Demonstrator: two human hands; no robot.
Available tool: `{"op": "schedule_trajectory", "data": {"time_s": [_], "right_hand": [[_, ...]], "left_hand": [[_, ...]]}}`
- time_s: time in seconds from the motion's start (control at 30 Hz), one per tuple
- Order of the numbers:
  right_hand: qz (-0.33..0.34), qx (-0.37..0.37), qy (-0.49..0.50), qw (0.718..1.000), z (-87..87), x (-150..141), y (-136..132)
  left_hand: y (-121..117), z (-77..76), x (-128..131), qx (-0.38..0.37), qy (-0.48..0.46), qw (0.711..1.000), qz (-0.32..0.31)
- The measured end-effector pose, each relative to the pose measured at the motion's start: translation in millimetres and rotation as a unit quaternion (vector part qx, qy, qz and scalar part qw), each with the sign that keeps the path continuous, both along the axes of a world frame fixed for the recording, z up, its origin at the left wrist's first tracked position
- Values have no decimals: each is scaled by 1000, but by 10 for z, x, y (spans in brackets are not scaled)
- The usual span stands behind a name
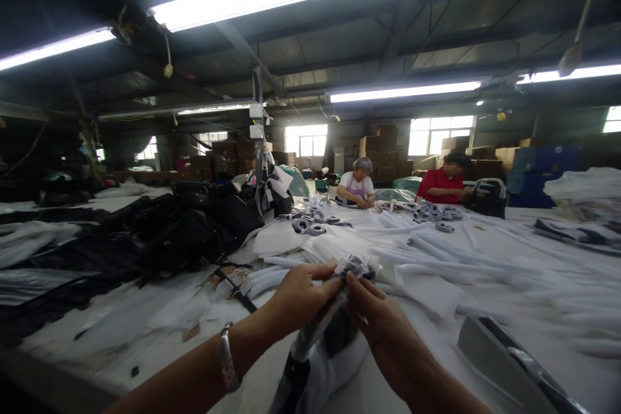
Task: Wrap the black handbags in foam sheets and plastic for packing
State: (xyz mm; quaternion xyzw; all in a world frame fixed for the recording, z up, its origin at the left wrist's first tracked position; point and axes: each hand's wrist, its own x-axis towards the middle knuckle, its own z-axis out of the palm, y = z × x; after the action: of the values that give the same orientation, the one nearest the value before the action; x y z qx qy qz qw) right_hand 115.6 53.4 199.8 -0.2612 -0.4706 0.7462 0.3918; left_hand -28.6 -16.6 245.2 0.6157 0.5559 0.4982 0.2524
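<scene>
In the middle of the head view, my left hand (308, 291) and my right hand (376, 310) meet at a dark strap covered in clear plastic (356, 265). The fingers of both hands are closed on it, thumbs near each other at its top end. Below them the wrapped strap hangs down towards the table's near edge, its plastic loose and crinkled. A silver bangle (228, 359) is on my left wrist. What the fingertips press between them is partly hidden.
A grey tool like a tape dispenser (504, 362) stands at lower right. Black bags (194, 226) pile up on the left. White foam-like strips (436, 259) and coiled grey straps (310, 225) cover the table (272, 242). Two people (356, 184) work across it.
</scene>
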Motion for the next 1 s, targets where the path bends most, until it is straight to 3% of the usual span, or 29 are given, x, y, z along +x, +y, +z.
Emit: {"op": "schedule_trajectory", "data": {"time_s": [0.1, 0.3, 0.43, 0.57, 0.8, 1.0], "right_hand": [[-21, -32, 14, 999, -55, -50, 37], [7, -49, 26, 998, -91, -47, 65], [16, -37, 13, 999, -26, 4, 48], [35, -30, -4, 999, 24, 60, 49], [98, -6, 50, 994, 74, 156, 124], [133, -95, 157, 974, 11, 266, 153]], "left_hand": [[5, -71, 13, -26, -46, 998, 31], [61, -278, 29, -39, -221, 971, 81], [115, -325, 11, -36, -317, 948, 12], [131, -283, -26, -33, -312, 948, -52], [97, -247, 13, -10, -297, 954, -47], [79, -241, 9, -4, -283, 959, -22]]}}
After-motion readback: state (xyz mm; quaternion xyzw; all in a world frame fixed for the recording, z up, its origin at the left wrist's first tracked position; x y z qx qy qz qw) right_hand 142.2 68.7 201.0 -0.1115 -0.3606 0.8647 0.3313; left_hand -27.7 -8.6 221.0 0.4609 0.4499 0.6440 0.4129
